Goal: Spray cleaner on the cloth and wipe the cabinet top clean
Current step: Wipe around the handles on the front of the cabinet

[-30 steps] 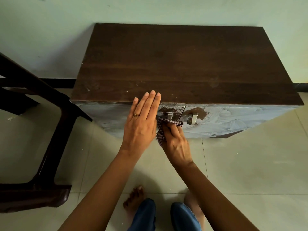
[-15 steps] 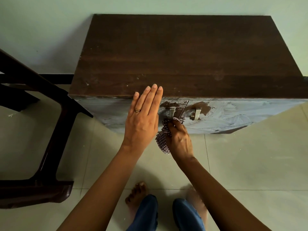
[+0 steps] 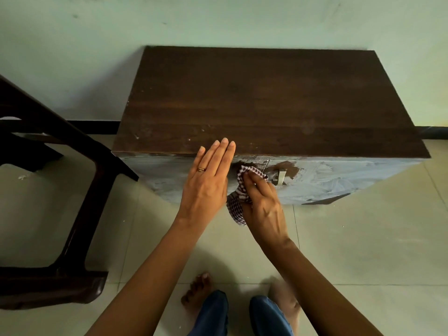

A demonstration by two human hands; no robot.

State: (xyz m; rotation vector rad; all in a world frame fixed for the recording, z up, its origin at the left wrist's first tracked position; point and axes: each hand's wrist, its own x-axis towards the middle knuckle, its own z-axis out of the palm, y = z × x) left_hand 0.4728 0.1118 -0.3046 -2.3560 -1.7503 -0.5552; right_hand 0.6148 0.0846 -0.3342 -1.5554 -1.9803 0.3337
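Two hands at the front lip of the cabinet. Left hand (image 3: 208,183) is flat, fingers (image 3: 221,156) straight & together, holding nothing, tips lying over the front edge of the cabinet top (image 3: 266,100). Right hand (image 3: 263,202) has its fingers curled round the bunched checked cloth (image 3: 236,207), pressing it vs the cabinet front (image 3: 339,180) just left of the metal handle (image 3: 281,177), where a brown patch shows through the whitish smear.

So the cloth is on the front face, below the top, not on it. Cabinet top lies up & away from the cloth, just over the lip. Its long axis runs L-R across my view, short axis going back to the wall. Cloth's long axis is approx up-down: upper bunch under my fingertips, loose tail hanging toward the floor.

Left hand is nearer the top but has no cloth, so I judge the right hand must lift over the edge, then stroke L-R along the top. Pale specks near the front edge, so prob. most of the wiping remains.
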